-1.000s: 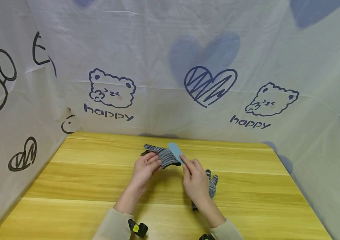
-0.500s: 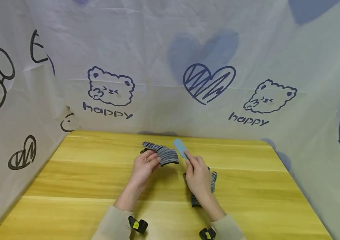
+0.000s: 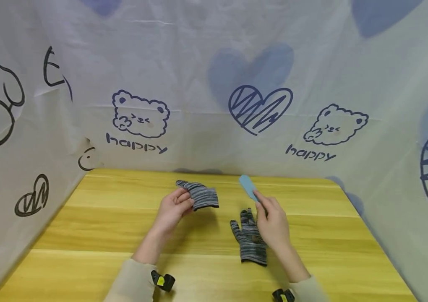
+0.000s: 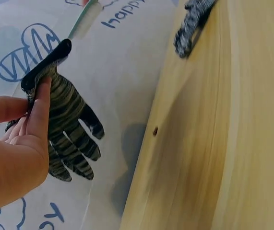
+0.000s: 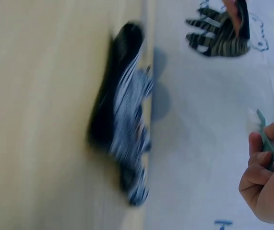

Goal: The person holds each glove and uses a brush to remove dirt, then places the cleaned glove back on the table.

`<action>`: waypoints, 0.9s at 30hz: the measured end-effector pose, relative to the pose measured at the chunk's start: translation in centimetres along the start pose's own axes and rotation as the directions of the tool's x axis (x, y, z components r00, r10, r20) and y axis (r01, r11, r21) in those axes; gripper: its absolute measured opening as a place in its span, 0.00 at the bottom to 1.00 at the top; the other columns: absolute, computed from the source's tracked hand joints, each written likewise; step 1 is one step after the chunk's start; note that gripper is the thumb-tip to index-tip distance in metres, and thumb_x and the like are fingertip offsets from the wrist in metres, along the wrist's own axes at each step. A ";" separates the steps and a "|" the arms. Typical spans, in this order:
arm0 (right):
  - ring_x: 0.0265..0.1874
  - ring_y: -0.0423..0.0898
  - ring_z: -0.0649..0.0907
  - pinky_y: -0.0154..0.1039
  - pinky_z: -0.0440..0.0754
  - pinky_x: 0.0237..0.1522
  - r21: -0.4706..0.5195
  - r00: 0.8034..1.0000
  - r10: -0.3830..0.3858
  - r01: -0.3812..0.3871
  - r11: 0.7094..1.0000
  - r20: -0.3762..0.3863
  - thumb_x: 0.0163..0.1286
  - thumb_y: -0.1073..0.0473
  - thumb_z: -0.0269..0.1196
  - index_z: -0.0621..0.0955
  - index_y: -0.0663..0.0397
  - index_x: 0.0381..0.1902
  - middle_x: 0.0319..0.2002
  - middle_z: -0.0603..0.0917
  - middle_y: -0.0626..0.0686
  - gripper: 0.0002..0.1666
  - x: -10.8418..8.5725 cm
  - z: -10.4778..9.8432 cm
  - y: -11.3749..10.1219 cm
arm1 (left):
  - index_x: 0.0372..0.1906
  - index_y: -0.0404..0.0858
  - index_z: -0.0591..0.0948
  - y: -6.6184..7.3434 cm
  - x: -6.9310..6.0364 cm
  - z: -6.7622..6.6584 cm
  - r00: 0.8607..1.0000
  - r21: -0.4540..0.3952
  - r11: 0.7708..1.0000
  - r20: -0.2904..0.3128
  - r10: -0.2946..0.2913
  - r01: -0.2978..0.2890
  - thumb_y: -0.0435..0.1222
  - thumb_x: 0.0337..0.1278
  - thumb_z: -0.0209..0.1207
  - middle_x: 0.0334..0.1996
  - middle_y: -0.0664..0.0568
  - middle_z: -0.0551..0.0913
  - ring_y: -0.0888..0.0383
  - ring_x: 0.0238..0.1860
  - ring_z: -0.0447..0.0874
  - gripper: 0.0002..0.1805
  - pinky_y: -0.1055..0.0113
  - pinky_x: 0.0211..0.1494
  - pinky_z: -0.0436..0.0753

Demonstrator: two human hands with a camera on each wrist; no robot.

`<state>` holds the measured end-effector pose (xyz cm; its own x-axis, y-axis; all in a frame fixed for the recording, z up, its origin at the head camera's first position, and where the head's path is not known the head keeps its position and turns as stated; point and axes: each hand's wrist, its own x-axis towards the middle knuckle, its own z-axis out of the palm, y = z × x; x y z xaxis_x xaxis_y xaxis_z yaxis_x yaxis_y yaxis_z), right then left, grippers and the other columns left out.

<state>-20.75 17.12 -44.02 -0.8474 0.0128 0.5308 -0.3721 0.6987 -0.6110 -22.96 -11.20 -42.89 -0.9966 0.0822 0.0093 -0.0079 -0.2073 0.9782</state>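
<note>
My left hand [image 3: 172, 208] pinches a grey-and-black striped knit glove [image 3: 203, 196] and holds it above the table. In the left wrist view this glove [image 4: 69, 115] hangs with its fingers spread and its dark cuff uppermost. My right hand [image 3: 274, 222] grips a light-blue brush [image 3: 249, 187], apart from the held glove. Pale bristles show on the brush [image 5: 264, 136] in the right wrist view. A second striped glove [image 3: 251, 247] lies on the table beside my right hand, cuff toward me, with a brownish patch on it. That hand covers part of its right side.
The yellow wood-grain table [image 3: 104, 230] reaches back to a white curtain [image 3: 199, 138] printed with hearts and bears. The curtain also hangs along both sides. A dark strapped device [image 3: 163, 281] sits at my left wrist.
My right hand has drawn the brush away from the held glove, to the right. More of the second glove now shows. My left hand has shifted slightly left, still holding its glove.
</note>
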 end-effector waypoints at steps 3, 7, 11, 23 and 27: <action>0.24 0.42 0.71 0.34 0.67 0.23 -0.056 1.000 0.015 -0.014 0.998 0.024 0.78 0.65 0.60 0.80 0.53 0.69 0.42 0.84 0.57 0.23 -0.5 -1.4 1.2 | 0.75 0.20 0.63 0.1 0.1 -0.6 0.999 0.062 0.998 0.050 0.009 -0.013 0.22 0.69 0.54 0.69 0.26 0.71 0.53 0.61 0.81 0.31 0.73 0.52 0.85; 0.24 0.42 0.70 0.34 0.67 0.23 -0.103 0.996 0.046 -0.038 0.994 0.081 0.79 0.65 0.60 0.80 0.52 0.69 0.40 0.82 0.55 0.23 -1.2 -2.9 2.5 | 0.71 0.19 0.66 -0.2 -0.2 -1.5 0.992 0.130 0.992 0.122 -0.022 0.006 0.22 0.68 0.53 0.63 0.26 0.76 0.57 0.56 0.81 0.28 0.71 0.53 0.85; 0.24 0.43 0.70 0.35 0.67 0.22 -0.133 0.987 0.083 -0.065 0.989 0.137 0.79 0.64 0.59 0.79 0.52 0.70 0.41 0.82 0.55 0.24 -1.9 -4.0 3.5 | 0.62 0.18 0.68 -0.9 -0.8 -2.0 0.972 0.199 0.979 0.222 -0.083 0.038 0.23 0.69 0.54 0.57 0.25 0.74 0.45 0.64 0.74 0.21 0.61 0.62 0.83; 0.24 0.43 0.70 0.36 0.65 0.22 -0.172 0.977 0.088 -0.054 0.984 0.195 0.79 0.64 0.60 0.79 0.53 0.70 0.45 0.84 0.57 0.24 -2.9 -4.7 4.2 | 0.36 0.32 0.70 -2.5 -2.7 -4.4 0.932 0.340 0.937 0.307 -0.191 0.080 0.26 0.69 0.55 0.29 0.53 0.69 0.60 0.33 0.71 0.06 0.69 0.40 0.81; 0.24 0.43 0.70 0.36 0.66 0.22 -0.166 0.976 0.083 -0.049 0.985 0.203 0.79 0.64 0.60 0.79 0.53 0.70 0.45 0.84 0.57 0.24 -3.0 -4.6 4.1 | 0.45 0.27 0.77 -2.5 -3.3 -5.3 0.941 0.385 0.917 0.261 -0.217 0.104 0.35 0.77 0.54 0.37 0.48 0.84 0.56 0.40 0.85 0.11 0.59 0.47 0.89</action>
<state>-18.02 23.27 -45.44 -0.9345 -0.0752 0.3479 -0.2622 0.8065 -0.5300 -20.07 -16.08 -46.48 -0.9142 0.3768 -0.1489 -0.0796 0.1934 0.9779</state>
